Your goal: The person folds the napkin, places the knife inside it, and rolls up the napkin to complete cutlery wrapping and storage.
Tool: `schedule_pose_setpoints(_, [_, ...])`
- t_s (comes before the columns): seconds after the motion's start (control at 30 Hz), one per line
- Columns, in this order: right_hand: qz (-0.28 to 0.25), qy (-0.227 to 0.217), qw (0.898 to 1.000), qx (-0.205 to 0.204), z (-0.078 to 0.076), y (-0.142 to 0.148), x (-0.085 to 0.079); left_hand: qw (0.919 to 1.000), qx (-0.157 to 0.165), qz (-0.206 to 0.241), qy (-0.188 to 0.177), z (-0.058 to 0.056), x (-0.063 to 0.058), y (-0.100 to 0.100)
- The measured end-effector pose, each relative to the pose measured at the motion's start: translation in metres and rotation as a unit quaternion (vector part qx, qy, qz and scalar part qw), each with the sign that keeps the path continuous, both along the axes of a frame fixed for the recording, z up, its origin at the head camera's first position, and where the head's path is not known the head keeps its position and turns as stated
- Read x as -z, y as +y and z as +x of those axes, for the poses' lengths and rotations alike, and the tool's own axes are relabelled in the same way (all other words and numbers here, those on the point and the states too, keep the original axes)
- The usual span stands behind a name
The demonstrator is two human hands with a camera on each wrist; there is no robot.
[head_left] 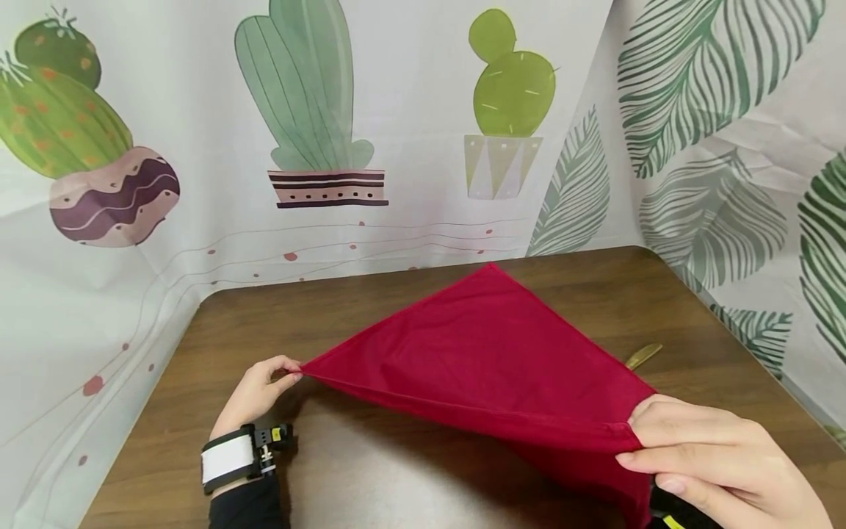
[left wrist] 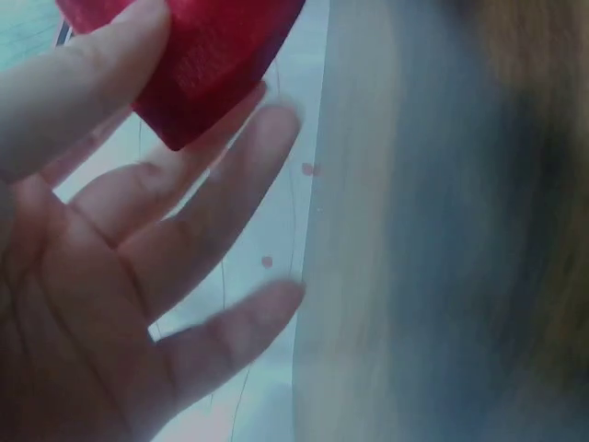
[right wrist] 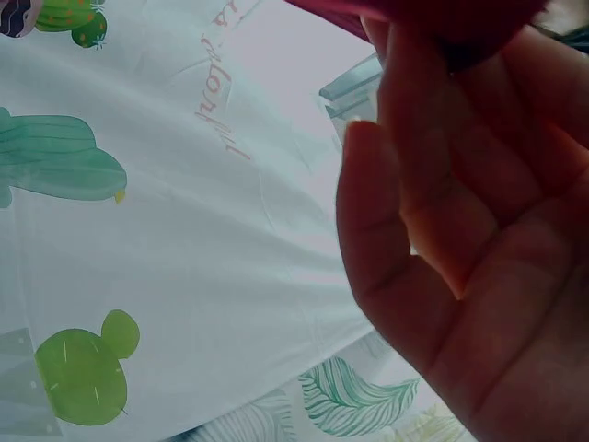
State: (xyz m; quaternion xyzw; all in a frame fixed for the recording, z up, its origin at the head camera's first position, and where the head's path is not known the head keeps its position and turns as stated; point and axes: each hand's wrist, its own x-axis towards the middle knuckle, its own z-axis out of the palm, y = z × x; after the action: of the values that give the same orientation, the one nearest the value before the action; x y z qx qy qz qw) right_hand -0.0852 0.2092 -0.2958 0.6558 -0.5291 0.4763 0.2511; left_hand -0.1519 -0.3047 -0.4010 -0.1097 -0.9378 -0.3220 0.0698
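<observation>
A red cloth [head_left: 489, 353] is stretched between both hands over the brown table, its far corner pointing toward the back edge. My left hand [head_left: 261, 389] pinches the left corner between thumb and fingers; in the left wrist view the red corner [left wrist: 198, 78] shows by the thumb while the other fingers spread. On the right, my right hand [head_left: 727, 455] grips the cloth near its right corner, and part of the fabric hangs down below it. In the right wrist view, dark red fabric [right wrist: 442, 23] sits at the fingertips. The cloth's underside is mostly hidden.
A gold-coloured utensil end [head_left: 644, 355] pokes out past the cloth's right edge on the table [head_left: 264, 316]; its other part is hidden. A white curtain [head_left: 423, 147] printed with cacti and leaves hangs behind and beside the table.
</observation>
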Motion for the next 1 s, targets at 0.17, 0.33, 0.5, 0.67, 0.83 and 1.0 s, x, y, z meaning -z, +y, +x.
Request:
schedule_pose_setpoints(0.17, [0.014,-0.034,0.999,0.036,-0.003,-0.007,-0.005,0.9997,-0.019,-0.009,-0.011,0.006,-0.005,-0.009])
schedule_pose_setpoints(0.33, [0.047,-0.073,0.995,0.052,-0.009,-0.02,-0.027,0.9988,-0.031,-0.025,-0.029,0.017,-0.008,-0.021])
schedule_pose_setpoints(0.5, [0.113,-0.113,0.985,0.067,-0.025,-0.024,-0.05,0.9971,-0.04,-0.033,-0.056,0.031,-0.011,-0.034])
schedule_pose_setpoints(0.67, [0.184,-0.125,0.965,0.142,-0.058,-0.026,-0.059,0.9965,-0.012,-0.035,-0.075,0.039,-0.011,-0.051])
schedule_pose_setpoints(0.83, [0.237,-0.123,0.938,0.222,-0.094,-0.038,-0.062,0.9961,0.023,-0.032,-0.079,0.042,-0.011,-0.06])
schedule_pose_setpoints(1.0, [0.277,-0.188,0.903,0.268,-0.127,-0.054,-0.057,0.9944,0.016,-0.027,-0.1,0.047,-0.01,-0.065])
